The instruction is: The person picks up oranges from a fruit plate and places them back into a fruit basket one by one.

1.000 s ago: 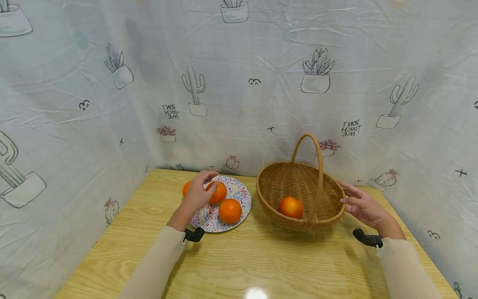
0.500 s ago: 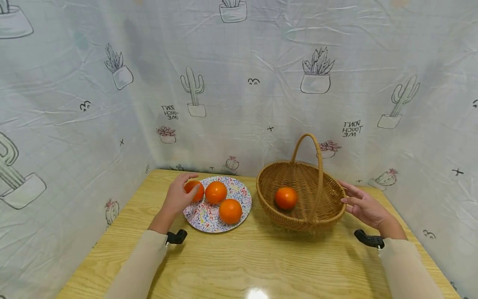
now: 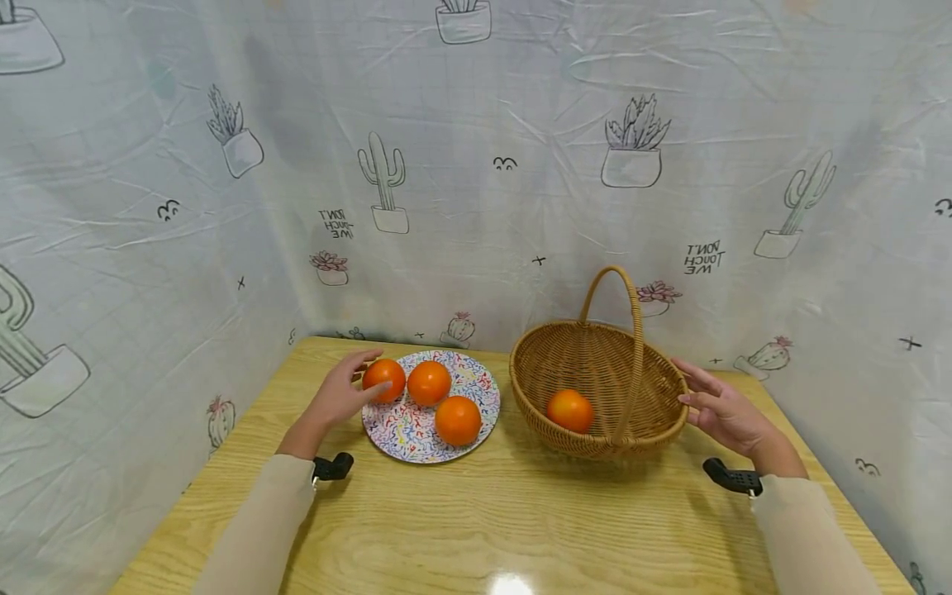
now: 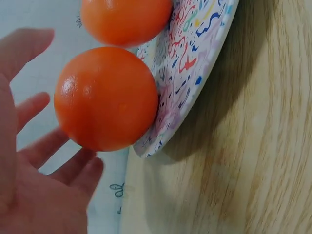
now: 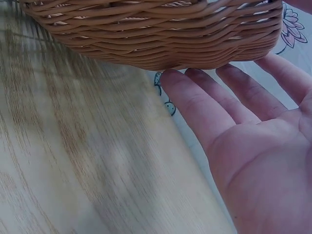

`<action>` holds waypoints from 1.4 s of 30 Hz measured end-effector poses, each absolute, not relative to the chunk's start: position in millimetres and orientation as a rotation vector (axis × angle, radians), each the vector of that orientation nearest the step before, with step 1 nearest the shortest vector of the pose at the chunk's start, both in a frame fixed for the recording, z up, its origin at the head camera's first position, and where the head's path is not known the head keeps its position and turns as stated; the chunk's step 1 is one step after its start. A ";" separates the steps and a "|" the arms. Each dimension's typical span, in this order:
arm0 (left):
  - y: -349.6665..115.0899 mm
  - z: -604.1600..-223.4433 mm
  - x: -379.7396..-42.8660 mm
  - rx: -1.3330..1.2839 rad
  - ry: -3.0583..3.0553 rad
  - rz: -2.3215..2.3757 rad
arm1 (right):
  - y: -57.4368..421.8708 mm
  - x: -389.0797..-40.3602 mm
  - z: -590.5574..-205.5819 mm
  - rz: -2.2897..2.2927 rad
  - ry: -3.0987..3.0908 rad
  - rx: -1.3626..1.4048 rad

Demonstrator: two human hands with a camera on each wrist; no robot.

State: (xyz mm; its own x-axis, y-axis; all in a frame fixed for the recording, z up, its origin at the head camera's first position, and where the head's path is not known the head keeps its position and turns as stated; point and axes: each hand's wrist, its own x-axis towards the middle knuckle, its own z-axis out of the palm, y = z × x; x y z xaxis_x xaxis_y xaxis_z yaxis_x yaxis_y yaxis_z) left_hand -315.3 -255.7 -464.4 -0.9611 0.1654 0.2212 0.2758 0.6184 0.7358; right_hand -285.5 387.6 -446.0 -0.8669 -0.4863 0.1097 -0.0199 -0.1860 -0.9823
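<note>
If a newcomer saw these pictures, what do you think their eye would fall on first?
Probably the three bright oranges on the speckled plate, with the left hand spread beside the leftmost one. Next might come the wicker basket right of the plate, with one orange inside and the right hand at its right side.

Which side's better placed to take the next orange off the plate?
Left, likely: the left grip is open at the leftmost orange on the plate. The right grip is right of the basket, which stands between it and the plate.
</note>
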 end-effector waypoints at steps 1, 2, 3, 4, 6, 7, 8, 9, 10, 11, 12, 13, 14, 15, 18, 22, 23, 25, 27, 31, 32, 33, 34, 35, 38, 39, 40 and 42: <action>-256.3 -464.4 -315.0 -0.369 -2.719 -1.270 | 387.8 -285.6 -446.2 -2.121 1.773 -0.585; -257.0 -464.4 -315.0 -0.368 -2.729 -1.273 | 388.0 -285.7 -446.2 -2.117 1.778 -0.581; -257.6 -464.5 -315.1 -0.368 -2.736 -1.273 | 388.3 -285.8 -446.3 -2.113 1.781 -0.576; -257.9 -464.8 -315.5 -0.367 -2.741 -1.271 | 388.5 -286.0 -446.2 -2.109 1.783 -0.570; -258.4 -465.8 -316.9 -0.369 -2.737 -1.275 | 389.3 -286.5 -446.3 -2.101 1.788 -0.548; -258.3 -466.4 -317.4 -0.367 -2.737 -1.283 | 389.6 -286.6 -446.1 -2.099 1.787 -0.535; -258.2 -467.3 -318.3 -0.367 -2.735 -1.290 | 389.7 -286.6 -445.9 -2.099 1.784 -0.523; -258.1 -468.1 -319.0 -0.367 -2.737 -1.293 | 389.7 -286.8 -445.8 -2.100 1.784 -0.514; -258.0 -469.0 -319.8 -0.366 -2.740 -1.295 | 389.7 -286.9 -445.5 -2.101 1.781 -0.508; -257.9 -470.0 -320.7 -0.363 -2.744 -1.299 | 389.6 -286.9 -445.3 -2.100 1.782 -0.506; -257.7 -470.7 -321.6 -0.357 -2.748 -1.307 | 389.3 -287.1 -445.1 -2.101 1.779 -0.505; -257.5 -471.5 -322.6 -0.352 -2.751 -1.314 | 389.0 -287.2 -445.0 -2.102 1.780 -0.504; -257.3 -472.3 -323.8 -0.347 -2.753 -1.320 | 388.7 -287.5 -445.0 -2.103 1.782 -0.503; -257.0 -472.7 -324.6 -0.342 -2.756 -1.327 | 388.3 -287.7 -445.0 -2.102 1.786 -0.501; -255.8 -473.1 -327.3 -0.346 -2.761 -1.347 | 387.6 -288.0 -445.2 -2.106 1.787 -0.500; -254.8 -473.2 -328.9 -0.358 -2.764 -1.368 | 387.9 -287.7 -445.8 -2.119 1.776 -0.513; -254.8 -473.3 -328.8 -0.352 -2.765 -1.372 | 388.1 -287.4 -445.9 -2.122 1.769 -0.520; -254.9 -473.6 -328.5 -0.335 -2.764 -1.373 | 388.4 -287.1 -446.4 -2.131 1.758 -0.531; -255.0 -474.1 -327.9 -0.316 -2.763 -1.368 | 388.3 -286.8 -446.8 -2.133 1.755 -0.538; -254.6 -474.8 -326.0 -0.267 -2.757 -1.364 | 387.9 -286.7 -447.6 -2.122 1.758 -0.553; -254.5 -475.1 -325.3 -0.255 -2.755 -1.366 | 387.8 -286.7 -448.1 -2.122 1.754 -0.557; -254.4 -475.4 -324.8 -0.247 -2.754 -1.364 | 387.7 -286.8 -448.6 -2.125 1.745 -0.561; -254.2 -475.7 -324.3 -0.238 -2.752 -1.365 | 387.8 -286.9 -449.1 -2.130 1.734 -0.564; -254.0 -476.2 -323.7 -0.228 -2.751 -1.368 | 387.8 -286.9 -449.7 -2.136 1.719 -0.566; -253.2 -477.5 -322.7 -0.214 -2.750 -1.379 | 387.9 -286.7 -451.0 -2.146 1.692 -0.571; -252.8 -478.0 -322.6 -0.211 -2.750 -1.383 | 387.9 -286.6 -451.0 -2.146 1.690 -0.569; -252.5 -478.5 -322.5 -0.207 -2.748 -1.387 | 387.8 -286.4 -451.0 -2.144 1.691 -0.566; -251.9 -479.1 -322.2 -0.201 -2.743 -1.395 | 387.4 -286.0 -450.7 -2.137 1.704 -0.559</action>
State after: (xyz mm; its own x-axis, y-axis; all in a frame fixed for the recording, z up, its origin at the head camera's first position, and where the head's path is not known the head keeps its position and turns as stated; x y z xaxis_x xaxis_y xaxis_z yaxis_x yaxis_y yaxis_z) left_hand -322.2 -251.9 -479.1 -0.9899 0.0898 0.1100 0.1418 0.5825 0.8004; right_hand -286.0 387.4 -450.7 -0.8610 -0.5012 0.0868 0.0269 -0.2152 -0.9762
